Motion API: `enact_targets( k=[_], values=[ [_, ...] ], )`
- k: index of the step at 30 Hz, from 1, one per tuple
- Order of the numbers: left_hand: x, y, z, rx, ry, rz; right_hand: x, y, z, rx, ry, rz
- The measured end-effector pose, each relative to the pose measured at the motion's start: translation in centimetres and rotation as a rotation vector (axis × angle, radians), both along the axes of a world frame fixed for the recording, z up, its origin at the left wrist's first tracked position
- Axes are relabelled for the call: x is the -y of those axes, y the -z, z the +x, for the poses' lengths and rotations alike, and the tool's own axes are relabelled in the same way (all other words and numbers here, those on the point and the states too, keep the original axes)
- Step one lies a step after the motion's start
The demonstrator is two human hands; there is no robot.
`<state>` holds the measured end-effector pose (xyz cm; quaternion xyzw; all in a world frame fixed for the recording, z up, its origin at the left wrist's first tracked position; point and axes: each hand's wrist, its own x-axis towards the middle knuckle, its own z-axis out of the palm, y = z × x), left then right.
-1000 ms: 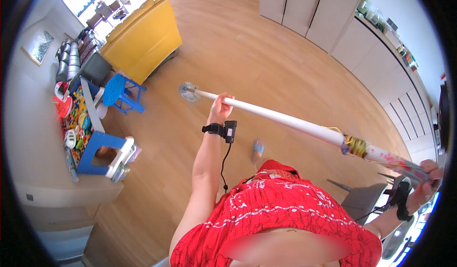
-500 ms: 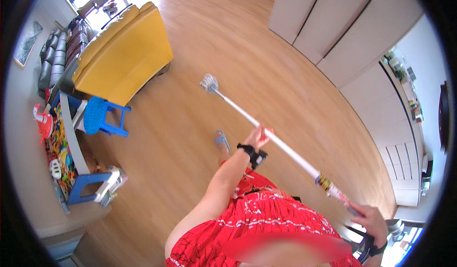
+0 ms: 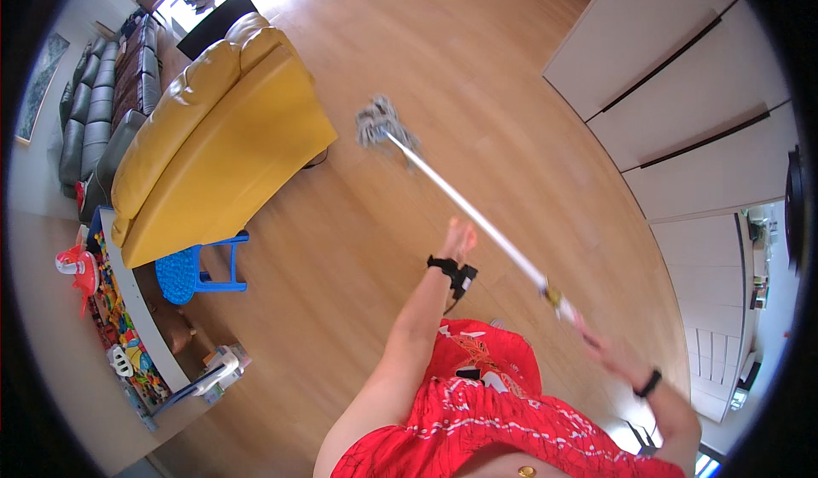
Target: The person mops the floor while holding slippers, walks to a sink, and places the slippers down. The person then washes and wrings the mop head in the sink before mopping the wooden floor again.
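Observation:
A mop with a grey string head (image 3: pixel 381 120) reaches away from me across the wood floor, its white pole (image 3: pixel 490 227) slanting back toward my right side. Around the lower, coloured end of the pole my right hand (image 3: pixel 607 352) is closed; motion smears its fingers a little. My left hand (image 3: pixel 460 238) is off the pole, just left of its middle, with the fingers loosely extended and nothing seen in them. A black strap with a small device sits on my left wrist, and a dark band on my right.
A yellow sofa (image 3: pixel 230 158) stands to the left, with a blue stool (image 3: pixel 176 275) by its near end. A toy table (image 3: pixel 141 308) holding several colourful pieces is along the left wall. Pale cabinets (image 3: pixel 682 112) line the right; a grey sofa (image 3: pixel 100 103) is far left.
My left hand has come off the mop pole. The mop head looks spread out now, and the right hand has shifted left and up in view. The whole view has turned slightly.

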<state>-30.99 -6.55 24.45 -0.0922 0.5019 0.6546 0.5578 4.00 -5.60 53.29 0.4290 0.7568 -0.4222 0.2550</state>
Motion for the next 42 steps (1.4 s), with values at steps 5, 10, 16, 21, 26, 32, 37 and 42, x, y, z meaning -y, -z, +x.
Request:
enact_targets(
  k=[5,10,16,21,26,32,37,42],
  values=[
    [5.4,-4.2,-7.9,-0.026,-0.163,0.055,-12.6,9.9,-23.2,-0.298,-0.012,-0.02],
    [16.2,-3.0,-6.7,-0.102,-0.206,-0.158,-15.4,20.1,-40.7,-0.351,0.071,-0.089],
    [20.9,-1.1,-0.3,-0.023,-0.287,-0.248,-8.8,23.5,-36.0,-0.27,-0.011,-0.169],
    [13.7,-0.4,7.6,0.035,-0.194,-0.141,-7.6,19.3,-14.0,-0.267,-0.132,-0.26],
    [5.9,-1.2,23.2,0.175,0.069,-0.036,-3.5,8.1,16.4,0.156,-0.199,-0.027],
    [6.7,5.0,43.8,0.856,0.483,0.291,4.7,-11.7,42.1,0.423,-0.368,0.164],
    [7.8,-1.2,58.0,0.934,0.614,-0.319,10.7,-21.2,49.6,0.579,-0.407,0.321],
    [10.5,1.2,47.9,0.811,0.513,-0.092,10.7,-16.6,42.5,0.57,-0.421,0.279]
  ],
)
